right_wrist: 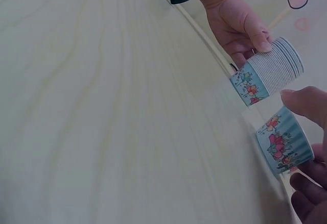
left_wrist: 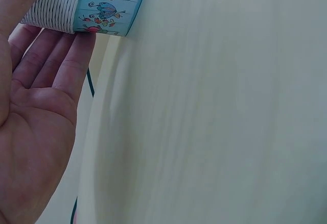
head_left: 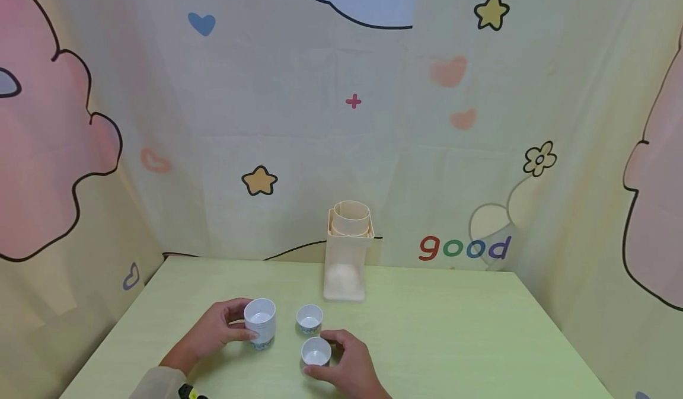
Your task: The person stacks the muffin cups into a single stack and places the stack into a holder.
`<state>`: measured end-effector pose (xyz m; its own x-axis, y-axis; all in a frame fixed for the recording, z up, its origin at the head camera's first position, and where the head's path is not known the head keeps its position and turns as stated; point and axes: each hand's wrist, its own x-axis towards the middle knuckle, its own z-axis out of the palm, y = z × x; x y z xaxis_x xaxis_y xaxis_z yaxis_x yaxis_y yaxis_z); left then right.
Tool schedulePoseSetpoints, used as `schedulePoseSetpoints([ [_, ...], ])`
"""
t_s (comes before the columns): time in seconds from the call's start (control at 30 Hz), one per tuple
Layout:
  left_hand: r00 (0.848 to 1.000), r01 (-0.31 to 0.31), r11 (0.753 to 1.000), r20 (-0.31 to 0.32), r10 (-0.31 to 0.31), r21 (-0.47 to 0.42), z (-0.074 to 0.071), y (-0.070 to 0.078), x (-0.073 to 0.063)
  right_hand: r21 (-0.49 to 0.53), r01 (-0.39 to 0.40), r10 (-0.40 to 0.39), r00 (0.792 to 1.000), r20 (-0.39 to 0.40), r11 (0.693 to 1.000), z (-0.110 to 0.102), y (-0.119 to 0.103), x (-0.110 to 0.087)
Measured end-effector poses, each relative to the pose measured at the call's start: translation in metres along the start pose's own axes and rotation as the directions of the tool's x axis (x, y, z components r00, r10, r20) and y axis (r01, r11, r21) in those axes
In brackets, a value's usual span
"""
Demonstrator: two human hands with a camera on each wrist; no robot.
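Observation:
My left hand grips a stack of nested paper cups, thumb on the near side and fingers behind. The stack stands upright; in the left wrist view its rims look like white ribs above a blue printed wall. My right hand holds a single paper cup between thumb and fingers. In the right wrist view that cup shows a blue, flower-printed side. Just behind it another paper cup stands upright on the table, untouched.
A cream plastic holder with a round tube at its top stands at the table's back edge, against the printed curtain. The pale green table extends to both sides of the cups.

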<state>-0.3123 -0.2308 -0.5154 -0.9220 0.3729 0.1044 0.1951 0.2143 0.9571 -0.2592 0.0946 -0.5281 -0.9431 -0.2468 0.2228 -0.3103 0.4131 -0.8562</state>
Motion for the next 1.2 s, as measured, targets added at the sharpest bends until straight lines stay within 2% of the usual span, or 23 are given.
schedulePoseSetpoints([
  [0.8, 1.000, -0.005, 1.000, 0.003, 0.005, -0.004, -0.0004, -0.0008, 0.0006, -0.025, 0.007, -0.008, 1.000, -0.009, 1.000, -0.0013, -0.0011, -0.0008],
  [1.2, 1.000, -0.003, 1.000, 0.003, 0.003, -0.004, -0.0007, 0.0000, 0.0005, 0.055, -0.032, 0.032, 0.999, 0.001, 0.998, -0.0038, -0.0083, 0.0006],
])
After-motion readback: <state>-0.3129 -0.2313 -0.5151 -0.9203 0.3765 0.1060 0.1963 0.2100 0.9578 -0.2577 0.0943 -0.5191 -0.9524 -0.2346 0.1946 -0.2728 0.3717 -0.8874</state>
